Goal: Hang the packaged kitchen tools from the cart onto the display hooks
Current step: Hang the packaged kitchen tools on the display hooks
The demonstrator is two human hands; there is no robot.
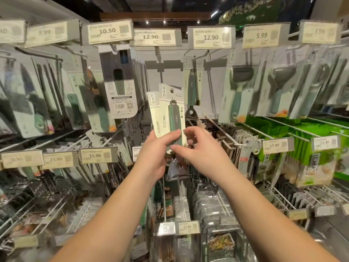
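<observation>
1. While the left hand grips a stack of packaged kitchen tools upright by the lower end, the right hand pinches its right edge.
2. Long axis vertical, hang-hole topmost, well below the empty display hook under the 12.90 price tag.

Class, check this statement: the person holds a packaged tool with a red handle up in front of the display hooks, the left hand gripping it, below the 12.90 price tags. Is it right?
One detail is wrong: the handle is green with a grey strip, not red. The head view shows the left hand gripping the packaged tool in front of the display hooks, below the 12.90 price tags.
</observation>
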